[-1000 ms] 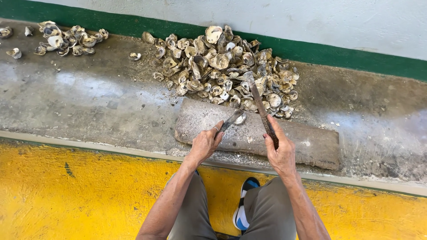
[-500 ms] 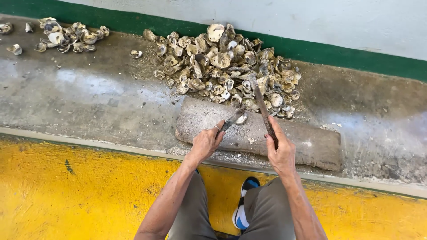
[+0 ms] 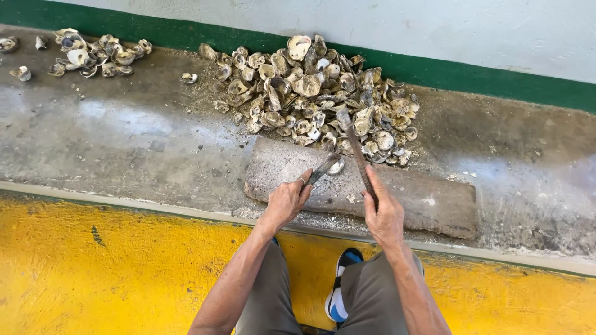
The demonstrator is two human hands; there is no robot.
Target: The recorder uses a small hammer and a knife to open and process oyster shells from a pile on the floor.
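Fingers (image 3: 304,183) of the left hand (image 3: 287,201) pinch an oyster (image 3: 329,166) on the slab (image 3: 428,201), near its far edge. Right hand (image 3: 385,217) clenches a knife (image 3: 357,152), its blade raised just right of the oyster, before the shell pile (image 3: 310,87).

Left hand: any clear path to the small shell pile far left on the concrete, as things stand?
Probably not without letting go. The left hand is pinching a shell on the stone slab. The far-left pile sits well off; bare concrete ledge between, nothing blocking.
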